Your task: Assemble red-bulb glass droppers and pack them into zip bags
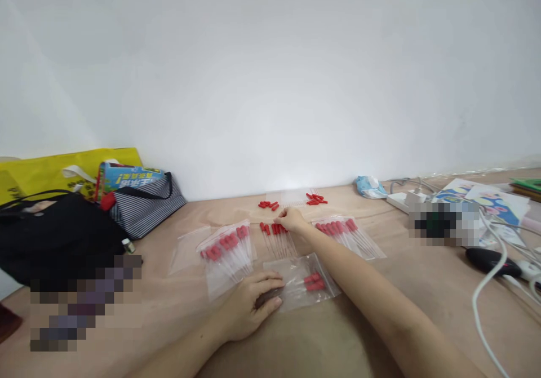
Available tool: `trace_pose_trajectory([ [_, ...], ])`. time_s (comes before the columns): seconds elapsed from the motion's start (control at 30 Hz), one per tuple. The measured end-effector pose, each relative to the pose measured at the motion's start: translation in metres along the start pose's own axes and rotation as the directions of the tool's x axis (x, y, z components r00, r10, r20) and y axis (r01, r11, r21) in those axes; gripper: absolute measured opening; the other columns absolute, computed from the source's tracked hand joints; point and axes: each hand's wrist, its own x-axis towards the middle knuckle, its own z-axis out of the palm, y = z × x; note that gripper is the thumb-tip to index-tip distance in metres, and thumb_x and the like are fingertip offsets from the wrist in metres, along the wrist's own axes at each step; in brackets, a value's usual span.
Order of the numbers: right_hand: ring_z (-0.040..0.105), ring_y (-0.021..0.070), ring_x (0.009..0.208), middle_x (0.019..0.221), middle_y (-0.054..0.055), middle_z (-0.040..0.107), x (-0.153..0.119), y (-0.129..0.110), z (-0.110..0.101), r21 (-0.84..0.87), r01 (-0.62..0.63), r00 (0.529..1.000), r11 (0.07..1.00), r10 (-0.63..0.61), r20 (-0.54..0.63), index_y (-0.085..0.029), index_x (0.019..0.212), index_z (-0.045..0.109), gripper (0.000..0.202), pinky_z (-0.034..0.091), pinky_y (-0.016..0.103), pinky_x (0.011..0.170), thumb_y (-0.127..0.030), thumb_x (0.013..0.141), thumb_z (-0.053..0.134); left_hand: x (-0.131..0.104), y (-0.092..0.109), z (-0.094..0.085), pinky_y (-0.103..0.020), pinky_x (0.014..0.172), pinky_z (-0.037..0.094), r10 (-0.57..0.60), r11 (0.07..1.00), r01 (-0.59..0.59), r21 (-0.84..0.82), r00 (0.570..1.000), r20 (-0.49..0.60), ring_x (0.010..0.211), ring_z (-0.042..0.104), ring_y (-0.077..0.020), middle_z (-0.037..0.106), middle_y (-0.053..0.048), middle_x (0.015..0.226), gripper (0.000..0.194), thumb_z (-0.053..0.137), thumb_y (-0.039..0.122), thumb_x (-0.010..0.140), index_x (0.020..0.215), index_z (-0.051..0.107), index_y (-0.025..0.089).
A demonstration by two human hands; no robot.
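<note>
My left hand (251, 305) grips the left end of a clear plastic bag (291, 299), thumb below and fingers above. Inside that bag lie a few droppers with red bulbs (314, 281), thin stems pointing left toward the hand. Farther off, my right hand (291, 220) pinches the red bulb of a dropper in a loose row of droppers (276, 245); the fingers partly cover that bulb. Left of the row, a filled bag of droppers (226, 254) lies flat. To its right, beyond my forearm, sits another filled bag of droppers (346, 234).
Loose red bulbs (268, 205) and more red bulbs (316, 199) lie near the wall beside thin stems. A flat clear bag (188, 248) is at left, near a striped bag (146, 203) and a black bag (63, 237). A wipes pack (369, 187) and white cables (482, 293) occupy the right.
</note>
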Motion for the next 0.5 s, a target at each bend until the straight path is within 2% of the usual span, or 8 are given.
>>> trace_pose_trajectory([
  [0.23,0.048,0.0070,0.043,0.046,-0.002,0.055,-0.007,0.020,-0.029,0.137,-0.025,1.000,0.990,0.022,0.019,-0.014,0.052,0.054,0.015,0.036,0.017,0.044,-0.019,0.064,0.060,0.000,-0.004,0.002,-0.034,0.092,0.038,-0.009,1.000,0.009,0.003,1.000,0.009,0.106,0.050,-0.0195,0.056,-0.005,0.115,0.028,0.048,0.027,0.081,0.107,0.058,0.023],
  [0.37,0.042,0.0053,0.036,0.039,-0.004,0.050,-0.013,0.033,-0.050,0.205,-0.049,0.999,0.978,0.052,-0.009,-0.014,0.047,0.052,0.021,0.034,0.017,0.041,-0.019,0.067,0.057,0.000,-0.005,0.002,-0.035,0.091,0.039,-0.011,1.000,0.011,0.003,1.000,0.010,0.105,0.050,-0.0196,0.056,-0.005,0.116,0.028,0.049,0.027,0.081,0.107,0.058,0.024],
  [0.5,0.035,0.0049,0.030,0.033,-0.005,0.044,-0.020,0.044,-0.059,0.264,-0.082,0.995,0.961,0.095,-0.037,-0.014,0.045,0.051,0.022,0.029,0.018,0.035,-0.020,0.065,0.059,-0.001,-0.007,0.003,-0.034,0.092,0.038,0.011,1.000,-0.012,0.007,1.000,0.004,0.105,0.050,-0.0191,0.056,-0.005,0.115,0.027,0.048,0.026,0.081,0.106,0.058,0.023],
])
